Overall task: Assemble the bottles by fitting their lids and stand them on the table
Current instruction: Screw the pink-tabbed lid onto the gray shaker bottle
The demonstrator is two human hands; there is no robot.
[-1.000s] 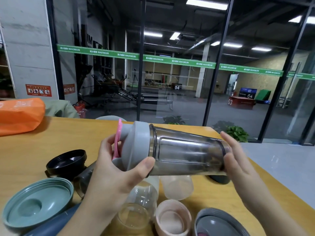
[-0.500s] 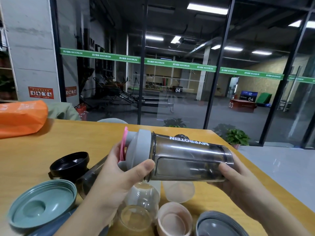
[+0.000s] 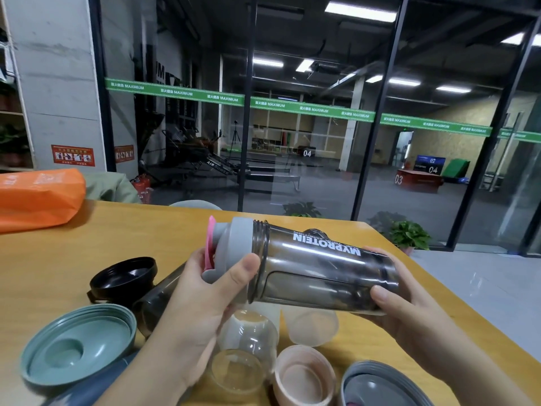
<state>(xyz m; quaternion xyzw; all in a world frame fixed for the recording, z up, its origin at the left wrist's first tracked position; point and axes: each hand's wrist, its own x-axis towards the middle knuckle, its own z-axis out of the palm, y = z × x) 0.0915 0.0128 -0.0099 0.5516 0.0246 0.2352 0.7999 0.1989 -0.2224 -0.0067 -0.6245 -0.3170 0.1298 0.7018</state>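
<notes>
**Grey lid at the shaker's neck**

Left hand [image 3: 202, 291] grips the grey lid [image 3: 234, 250] with its pink flip cap [image 3: 210, 244]; right hand [image 3: 392, 300] holds the smoky MYPROTEIN shaker bottle [image 3: 325, 273] sideways above the wooden table [image 3: 58, 259]. Neck threads show beside the lid.

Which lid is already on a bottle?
The grey lid with the pink flip tab, sitting on the smoky shaker bottle. The green lid, black lid and pink lid lie loose.
</notes>
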